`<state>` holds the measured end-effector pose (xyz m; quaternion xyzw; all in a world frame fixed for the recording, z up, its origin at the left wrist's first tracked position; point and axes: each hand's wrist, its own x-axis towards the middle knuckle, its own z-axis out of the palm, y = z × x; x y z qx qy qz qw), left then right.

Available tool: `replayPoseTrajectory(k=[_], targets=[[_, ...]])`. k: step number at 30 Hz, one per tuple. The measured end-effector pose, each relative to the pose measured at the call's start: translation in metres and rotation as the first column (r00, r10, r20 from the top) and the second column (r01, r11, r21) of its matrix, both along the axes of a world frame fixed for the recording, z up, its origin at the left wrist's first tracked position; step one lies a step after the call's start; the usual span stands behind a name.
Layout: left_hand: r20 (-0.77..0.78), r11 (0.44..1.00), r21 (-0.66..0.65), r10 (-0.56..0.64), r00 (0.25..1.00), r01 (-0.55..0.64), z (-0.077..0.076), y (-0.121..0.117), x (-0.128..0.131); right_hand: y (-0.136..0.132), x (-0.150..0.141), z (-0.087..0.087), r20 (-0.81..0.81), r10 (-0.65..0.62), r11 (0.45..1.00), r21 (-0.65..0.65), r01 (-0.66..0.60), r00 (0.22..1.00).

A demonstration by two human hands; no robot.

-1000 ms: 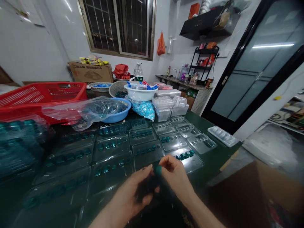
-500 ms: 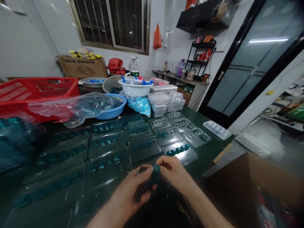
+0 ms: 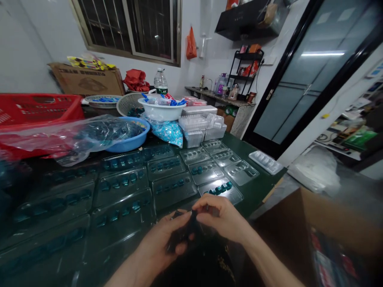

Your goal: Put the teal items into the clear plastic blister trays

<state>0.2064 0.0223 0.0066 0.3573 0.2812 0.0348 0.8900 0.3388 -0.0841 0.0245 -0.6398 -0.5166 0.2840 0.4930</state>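
My left hand (image 3: pixel 166 237) is closed around small dark pieces (image 3: pixel 193 221), probably the same blocky teal kind as those in the trays; shadow and fingers hide their exact shape. Fingertips of my right hand (image 3: pixel 223 215) pinch at the upper end of these pieces, close against the left thumb. Just beyond the right hand lies a clear plastic tray (image 3: pixel 236 194) with a row of teal blocky pieces (image 3: pixel 220 187). More clear trays (image 3: pixel 175 191) cover the table to the left, many with teal pieces in their slots.
At the back stand a red basket (image 3: pixel 38 107), a blue basin (image 3: pixel 128 145), a white bowl (image 3: pixel 163 113) and stacked clear trays (image 3: pixel 194 133). A white tray (image 3: pixel 266 162) sits near the table's right edge. An open cardboard box (image 3: pixel 281 223) stands at my right.
My view has turned slightly to the right, so the table things sit further left. Both hands stay together; the teal piece at my right fingertips now looks darker and lies closer to the left thumb.
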Motion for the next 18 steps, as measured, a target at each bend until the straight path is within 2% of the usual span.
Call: replayPoseTrajectory(k=[4, 8, 10, 11, 12, 13, 16, 18], targets=[[0.032, 0.999, 0.011, -0.034, 0.999, 0.034, -0.001, 0.004, 0.007, 0.006, 0.010, 0.000, -0.027, 0.060, 0.996, -0.072, -0.062, 0.998], [0.024, 0.999, -0.038, -0.017, 1.000, 0.018, 0.000, 0.009, 0.016, 0.013, 0.025, 0.001, 0.188, 0.064, 0.996, -0.068, -0.052, 0.980], [-0.033, 0.997, -0.076, 0.030, 0.999, -0.032, 0.004, 0.012, 0.017, 0.022, 0.045, -0.002, 0.382, -0.045, 0.996, -0.056, 0.072, 0.923], [-0.072, 0.994, -0.090, 0.060, 0.996, -0.066, 0.008, 0.013, 0.016, 0.029, 0.059, -0.005, 0.477, -0.118, 0.986, -0.044, 0.158, 0.871], [-0.108, 0.990, -0.099, 0.092, 0.990, -0.103, 0.011, 0.014, 0.013, 0.036, 0.074, -0.010, 0.576, -0.219, 0.958, -0.027, 0.286, 0.788], [-0.142, 0.985, -0.105, 0.120, 0.983, -0.136, 0.014, 0.016, 0.010, 0.045, 0.089, -0.014, 0.620, -0.267, 0.933, -0.024, 0.358, 0.738], [-0.204, 0.970, -0.097, 0.199, 0.958, -0.222, 0.021, 0.021, -0.001, 0.069, 0.128, -0.031, 0.691, -0.290, 0.896, -0.048, 0.442, 0.662], [-0.219, 0.959, -0.063, 0.257, 0.941, -0.277, 0.023, 0.025, -0.009, 0.081, 0.141, -0.041, 0.731, -0.262, 0.889, -0.072, 0.453, 0.630]])
